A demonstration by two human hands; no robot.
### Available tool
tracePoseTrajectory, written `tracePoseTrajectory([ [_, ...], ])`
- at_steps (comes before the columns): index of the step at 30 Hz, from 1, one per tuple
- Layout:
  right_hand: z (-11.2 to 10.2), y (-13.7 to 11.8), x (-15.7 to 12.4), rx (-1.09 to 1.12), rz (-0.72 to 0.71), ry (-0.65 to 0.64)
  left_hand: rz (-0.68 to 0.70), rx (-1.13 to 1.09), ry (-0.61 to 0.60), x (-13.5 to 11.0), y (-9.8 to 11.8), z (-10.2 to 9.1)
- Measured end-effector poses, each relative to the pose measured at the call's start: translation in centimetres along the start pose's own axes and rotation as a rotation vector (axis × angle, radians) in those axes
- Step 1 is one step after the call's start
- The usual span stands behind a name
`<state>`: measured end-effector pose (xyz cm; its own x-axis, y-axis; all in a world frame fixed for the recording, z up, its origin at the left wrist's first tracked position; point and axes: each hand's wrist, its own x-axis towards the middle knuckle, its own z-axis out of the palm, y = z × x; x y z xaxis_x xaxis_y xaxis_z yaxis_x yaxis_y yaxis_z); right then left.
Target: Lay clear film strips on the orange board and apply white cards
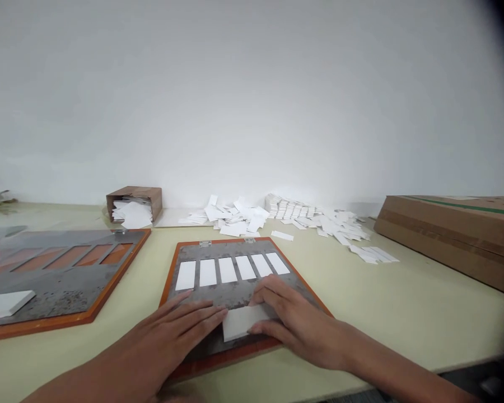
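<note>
An orange-edged board with a grey metal plate (pixel 218 296) lies in front of me. Its row of slots holds several white cards (pixel 231 270). On the plate's near part rests a white stack of cards (pixel 241 323). My left hand (pixel 180 330) lies flat on the plate, fingers stretched out, its fingertips touching the stack's left edge. My right hand (pixel 294 319) curves round the stack's right side, fingers above it and thumb below it.
A second grey plate board (pixel 63 274) with orange slots lies at the left, a white stack (pixel 4 303) on it. At the back are a small tipped box of cards (pixel 134 206), loose white cards (pixel 277 221) and a long cardboard box (pixel 457 235).
</note>
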<state>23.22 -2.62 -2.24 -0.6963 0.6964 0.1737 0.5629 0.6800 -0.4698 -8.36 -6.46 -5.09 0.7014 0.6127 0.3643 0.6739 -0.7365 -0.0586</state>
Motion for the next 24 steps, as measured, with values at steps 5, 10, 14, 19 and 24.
tracePoseTrajectory([
  [5,-0.2,-0.1,0.2,-0.016,-0.015,-0.027,0.054,0.096,0.059,1.7,0.9,0.5],
  [10,-0.3,-0.3,0.3,-0.019,-0.013,-0.021,0.133,0.146,0.104,2.8,1.6,-0.9],
  [14,-0.2,-0.2,0.2,-0.013,-0.011,-0.02,0.187,0.192,0.074,3.1,2.3,-1.4],
  [19,-0.3,0.1,0.1,-0.013,-0.035,0.016,0.167,0.233,0.15,3.6,2.7,-0.6],
  [24,-2.4,-0.4,0.8,-0.029,-0.115,0.108,0.061,0.254,0.286,4.8,2.6,-0.9],
])
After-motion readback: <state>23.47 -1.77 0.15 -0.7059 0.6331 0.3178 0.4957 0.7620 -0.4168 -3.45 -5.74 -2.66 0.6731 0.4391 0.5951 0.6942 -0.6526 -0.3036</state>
